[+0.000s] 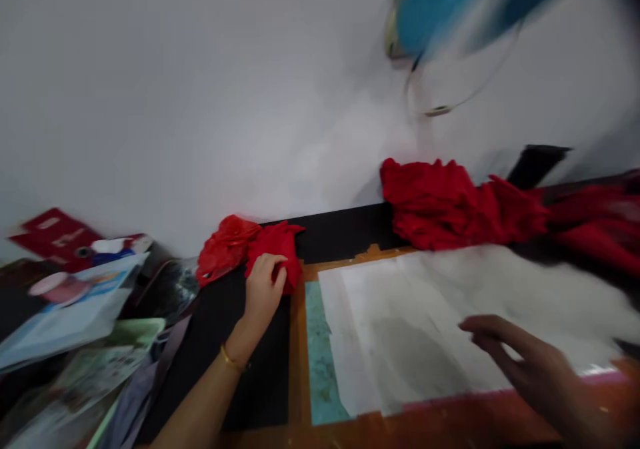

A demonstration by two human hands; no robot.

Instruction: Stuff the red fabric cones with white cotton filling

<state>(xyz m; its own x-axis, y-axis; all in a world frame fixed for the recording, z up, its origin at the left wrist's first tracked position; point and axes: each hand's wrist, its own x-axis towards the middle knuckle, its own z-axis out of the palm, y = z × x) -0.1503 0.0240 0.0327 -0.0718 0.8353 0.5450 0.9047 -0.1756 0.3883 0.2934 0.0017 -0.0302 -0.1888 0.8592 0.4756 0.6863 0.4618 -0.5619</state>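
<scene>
My left hand [265,285], with a bangle at the wrist, reaches to a small pile of red cloth [274,242] at the back of the table. Its fingers are curled at the cloth's front; whether they grip it is hard to tell. A crumpled red plastic bag [225,247] lies just left of that pile. Over the white sheet [400,329] hangs my right hand [520,352], blurred, its thumb and fingers apart and nothing visible between them. The sheet lies on a teal surface [323,355] framed in brown tape.
Larger heaps of red cloth [450,202] lie along the wall behind the sheet. At the left are a green tray [143,329], plastic packets [85,309], a pink round object [60,287] and a red box [57,239]. A cable [480,92] hangs at upper right.
</scene>
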